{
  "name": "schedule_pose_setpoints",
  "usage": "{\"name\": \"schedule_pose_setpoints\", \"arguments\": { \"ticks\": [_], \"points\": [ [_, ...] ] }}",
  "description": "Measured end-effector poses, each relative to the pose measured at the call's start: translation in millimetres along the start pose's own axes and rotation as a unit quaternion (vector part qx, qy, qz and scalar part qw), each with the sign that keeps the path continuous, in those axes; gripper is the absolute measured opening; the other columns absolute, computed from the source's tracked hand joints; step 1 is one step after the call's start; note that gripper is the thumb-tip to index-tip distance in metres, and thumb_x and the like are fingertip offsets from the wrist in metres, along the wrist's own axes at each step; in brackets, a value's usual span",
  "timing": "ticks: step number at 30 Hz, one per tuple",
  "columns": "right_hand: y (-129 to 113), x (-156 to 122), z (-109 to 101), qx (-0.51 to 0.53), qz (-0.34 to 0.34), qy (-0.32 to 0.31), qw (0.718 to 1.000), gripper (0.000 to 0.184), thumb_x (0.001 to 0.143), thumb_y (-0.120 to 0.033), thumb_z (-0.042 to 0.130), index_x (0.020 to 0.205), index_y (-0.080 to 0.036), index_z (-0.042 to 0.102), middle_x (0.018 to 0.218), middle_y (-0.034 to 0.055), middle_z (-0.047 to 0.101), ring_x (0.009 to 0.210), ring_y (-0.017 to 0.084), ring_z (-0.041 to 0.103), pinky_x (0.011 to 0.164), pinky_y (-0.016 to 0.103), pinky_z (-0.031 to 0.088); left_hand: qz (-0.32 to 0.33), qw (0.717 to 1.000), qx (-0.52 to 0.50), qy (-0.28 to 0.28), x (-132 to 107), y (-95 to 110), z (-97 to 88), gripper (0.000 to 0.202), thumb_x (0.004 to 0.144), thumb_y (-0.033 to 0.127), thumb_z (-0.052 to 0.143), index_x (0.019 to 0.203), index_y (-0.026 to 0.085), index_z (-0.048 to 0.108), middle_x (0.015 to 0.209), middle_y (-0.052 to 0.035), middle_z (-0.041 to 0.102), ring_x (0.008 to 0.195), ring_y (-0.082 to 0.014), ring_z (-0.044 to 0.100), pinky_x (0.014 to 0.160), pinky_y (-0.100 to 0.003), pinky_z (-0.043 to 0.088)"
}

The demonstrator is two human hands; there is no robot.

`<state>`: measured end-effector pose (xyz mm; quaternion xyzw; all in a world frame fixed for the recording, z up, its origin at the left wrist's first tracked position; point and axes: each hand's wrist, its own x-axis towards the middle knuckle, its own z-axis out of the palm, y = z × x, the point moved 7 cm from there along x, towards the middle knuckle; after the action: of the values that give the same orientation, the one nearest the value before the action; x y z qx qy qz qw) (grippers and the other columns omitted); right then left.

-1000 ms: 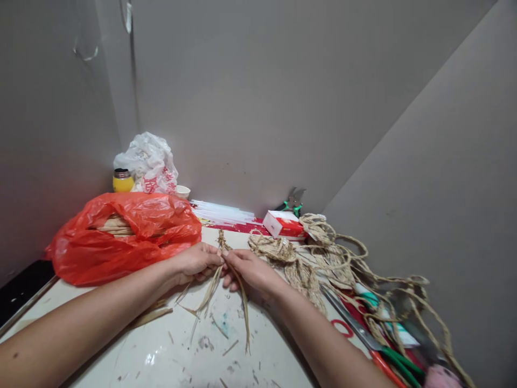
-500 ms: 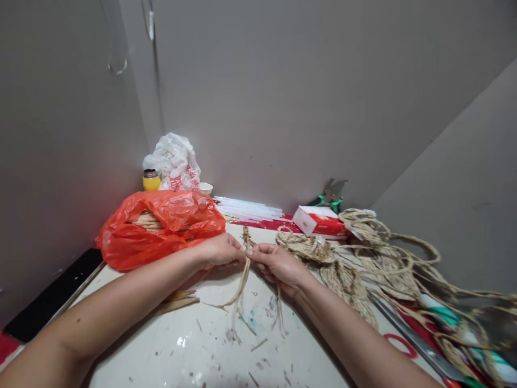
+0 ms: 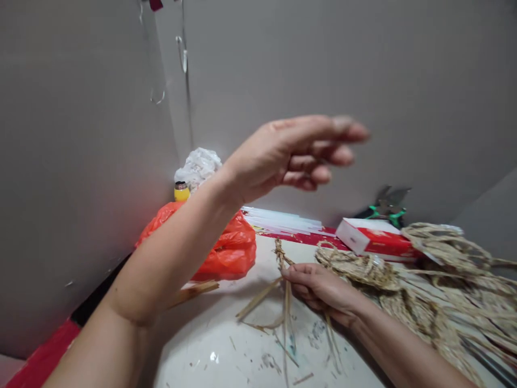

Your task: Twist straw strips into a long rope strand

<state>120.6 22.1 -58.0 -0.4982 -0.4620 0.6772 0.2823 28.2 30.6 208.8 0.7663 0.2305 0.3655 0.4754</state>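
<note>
My left hand (image 3: 299,153) is raised high above the table in front of the grey wall. Its fingers are loosely bent, apart and slightly blurred, and nothing shows in them. Low over the table, my right hand (image 3: 319,288) pinches a small braid of dry, straw-like strands (image 3: 279,253) between thumb and forefinger. The braided end points away from me. Several loose strands (image 3: 287,312) spread out below the grip, and more hang from under my right palm.
An orange plastic bag (image 3: 234,250) is partly hidden by my left forearm. White sticks (image 3: 283,220), a red-and-white box (image 3: 377,237) and green-handled cutters (image 3: 390,207) lie at the back. Coils of fibre rope (image 3: 363,269) crowd the right. Scraps litter the white tabletop (image 3: 194,345).
My left hand has let go of the strands and risen up and to the right. My right hand still pinches the braid. The whole view has shifted, so things appear further right and lower.
</note>
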Motion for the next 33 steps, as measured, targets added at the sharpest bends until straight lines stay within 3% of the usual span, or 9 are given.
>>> {"name": "schedule_pose_setpoints", "arguments": {
  "ticks": [2, 5, 10, 14, 18, 20, 26, 30, 33],
  "points": [
    [1, 1, -1, 0.006, 0.001, -0.001, 1.0, 0.039, 0.064, -0.044, 0.067, 0.055, -0.019, 0.039, 0.04, -0.0102, 0.031, 0.033, 0.001, 0.014, 0.033, 0.018, 0.004, 0.017, 0.999, -0.035, 0.004, 8, 12, -2.2, 0.033, 0.091, 0.029, 0.034, 0.098, 0.014, 0.062, 0.07, 0.0045, 0.058, 0.055, 0.0003, 0.049, 0.058, -0.017, 0.035],
    [4, 3, -2, 0.004, 0.009, -0.005, 1.0, 0.04, 0.063, -0.044, 0.067, 0.054, -0.019, 0.038, 0.039, -0.0106, 0.029, 0.032, 0.001, 0.013, 0.033, 0.018, 0.004, -0.107, 0.991, 0.06, -0.051, -1, -14, 0.7, 0.02, 0.084, 0.024, 0.047, 0.081, 0.011, 0.062, 0.058, 0.0027, 0.056, 0.048, -0.0021, 0.046, 0.054, -0.019, 0.036],
    [3, 4, -3, 0.001, 0.016, 0.001, 1.0, 0.039, 0.06, -0.041, 0.07, 0.054, -0.019, 0.039, 0.039, -0.0103, 0.031, 0.032, 0.0, 0.013, 0.034, 0.018, 0.004, -0.309, 0.873, 0.32, -0.201, -98, -93, -10.8, 0.015, 0.071, 0.02, 0.058, 0.056, 0.017, 0.058, 0.048, 0.0003, 0.053, 0.043, -0.0105, 0.045, 0.049, -0.025, 0.036],
    [3, 2, -1, 0.008, 0.025, -0.007, 1.0, 0.04, 0.057, -0.042, 0.074, 0.058, -0.019, 0.041, 0.041, -0.0106, 0.033, 0.033, 0.0, 0.013, 0.034, 0.017, 0.004, -0.271, 0.833, 0.477, -0.074, -164, -121, -34.8, 0.025, 0.055, 0.017, 0.066, 0.04, 0.02, 0.046, 0.039, 0.0023, 0.036, 0.042, -0.0132, 0.037, 0.051, -0.027, 0.032],
    [6, 3, -2, 0.009, 0.031, -0.012, 0.999, 0.04, 0.058, -0.042, 0.074, 0.06, -0.019, 0.041, 0.041, -0.0114, 0.032, 0.034, 0.0, 0.013, 0.035, 0.017, 0.003, -0.297, 0.799, 0.515, -0.096, -197, -142, -37.8, 0.028, 0.054, 0.01, 0.059, 0.038, 0.02, 0.037, 0.039, 0.0041, 0.024, 0.041, -0.0124, 0.031, 0.051, -0.027, 0.028],
    [6, 4, -3, 0.009, 0.026, -0.011, 1.0, 0.038, 0.062, -0.042, 0.072, 0.061, -0.019, 0.041, 0.041, -0.0113, 0.032, 0.033, 0.0, 0.013, 0.035, 0.017, 0.004, -0.314, 0.811, 0.481, -0.108, -198, -140, -39.9, 0.023, 0.058, 0.011, 0.055, 0.042, 0.02, 0.041, 0.041, 0.0034, 0.029, 0.042, -0.0115, 0.029, 0.05, -0.026, 0.026],
    [4, 4, -3, 0.019, 0.014, -0.027, 0.999, 0.035, 0.063, -0.039, 0.07, 0.062, -0.018, 0.042, 0.042, -0.0107, 0.036, 0.033, 0.001, 0.015, 0.035, 0.018, 0.003, -0.296, 0.945, 0.133, -0.039, -163, -113, -41.1, 0.01, 0.072, 0.028, 0.056, 0.07, 0.018, 0.054, 0.063, 0.0023, 0.051, 0.057, -0.0101, 0.045, 0.055, -0.021, 0.035],
    [2, 3, -1, 0.019, 0.009, -0.028, 0.999, 0.034, 0.064, -0.038, 0.069, 0.062, -0.019, 0.042, 0.041, -0.011, 0.036, 0.033, 0.001, 0.014, 0.035, 0.019, 0.002, -0.285, 0.956, -0.01, 0.062, -145, -119, -44.1, 0.018, 0.068, 0.029, 0.063, 0.075, 0.016, 0.053, 0.064, 0.0012, 0.053, 0.059, -0.0099, 0.05, 0.059, -0.022, 0.041],
    [0, 3, 0, 0.02, 0.004, -0.029, 0.999, 0.033, 0.064, -0.037, 0.069, 0.062, -0.019, 0.042, 0.041, -0.0109, 0.036, 0.033, 0.001, 0.015, 0.035, 0.019, 0.002, -0.296, 0.948, -0.075, 0.086, -141, -139, -39.7, 0.02, 0.062, 0.023, 0.065, 0.072, 0.016, 0.05, 0.059, 0.0037, 0.049, 0.051, -0.0075, 0.045, 0.052, -0.021, 0.038]
  ]
}}
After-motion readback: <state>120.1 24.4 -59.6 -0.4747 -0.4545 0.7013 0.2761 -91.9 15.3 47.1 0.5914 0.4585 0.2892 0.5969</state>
